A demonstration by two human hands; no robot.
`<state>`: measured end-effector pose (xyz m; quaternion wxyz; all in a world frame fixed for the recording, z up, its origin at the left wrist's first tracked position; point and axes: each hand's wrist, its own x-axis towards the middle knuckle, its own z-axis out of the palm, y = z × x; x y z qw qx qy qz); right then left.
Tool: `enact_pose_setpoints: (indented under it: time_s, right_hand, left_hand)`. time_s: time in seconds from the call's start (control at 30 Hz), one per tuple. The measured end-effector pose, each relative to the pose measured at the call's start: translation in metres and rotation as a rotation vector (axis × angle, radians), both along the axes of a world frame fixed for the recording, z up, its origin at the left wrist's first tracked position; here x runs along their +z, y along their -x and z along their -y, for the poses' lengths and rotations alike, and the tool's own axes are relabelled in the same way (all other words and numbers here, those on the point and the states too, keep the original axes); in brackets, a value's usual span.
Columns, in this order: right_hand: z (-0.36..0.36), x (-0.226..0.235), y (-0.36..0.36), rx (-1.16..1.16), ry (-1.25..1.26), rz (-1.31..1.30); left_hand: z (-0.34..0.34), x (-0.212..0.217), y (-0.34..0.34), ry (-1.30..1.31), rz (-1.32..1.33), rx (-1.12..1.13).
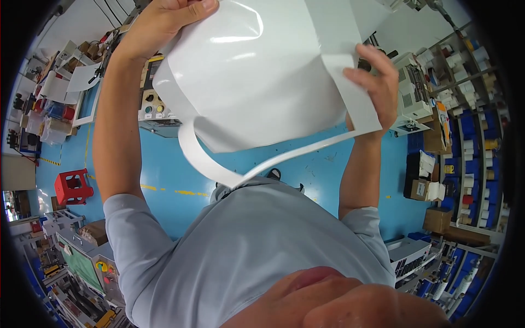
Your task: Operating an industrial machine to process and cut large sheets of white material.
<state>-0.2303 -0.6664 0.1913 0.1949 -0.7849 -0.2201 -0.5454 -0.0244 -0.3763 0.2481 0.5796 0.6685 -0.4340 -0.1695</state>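
A large glossy white sheet (257, 82) is held up in front of me. Its narrow white border strip (202, 158) has come loose along the lower edge and hangs in a loop toward my shirt. At the upper left corner my left hand (164, 22) is closed on the sheet, thumb across its front. My right hand (377, 85) is at the right edge, slightly blurred, its finger and thumb tips over the border and its palm partly behind it. The grip looks loose, and some fingers are hidden.
Behind the sheet stands a machine with a knob and button panel (156, 106). A red stool (74, 186) is on the blue floor (295, 169) at left. Shelves with rolls and blue bins (476, 142) line the right side; cardboard boxes (437, 220) sit below.
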Motion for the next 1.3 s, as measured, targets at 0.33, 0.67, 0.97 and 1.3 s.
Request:
enact_pose_setpoints:
  time_s: [0.33, 0.67, 0.97, 1.3]
  right_hand:
    - [0.001, -0.028, 0.038, -0.136, 0.011, 0.033]
    - [0.009, -0.033, 0.044, 0.016, -0.244, -0.081]
    - [-0.001, -0.019, 0.037, 0.212, -0.949, -0.516]
    - [0.038, -0.130, -0.003, -0.044, -1.175, -1.121]
  left_hand:
    - [0.006, 0.002, -0.006, 0.055, -0.055, 0.088]
    - [0.037, -0.006, -0.010, 0.089, -0.083, -0.098]
    - [0.055, -0.059, -0.022, 0.046, -0.307, -0.113]
    - [0.005, -0.273, 0.067, 0.813, -1.462, -0.467]
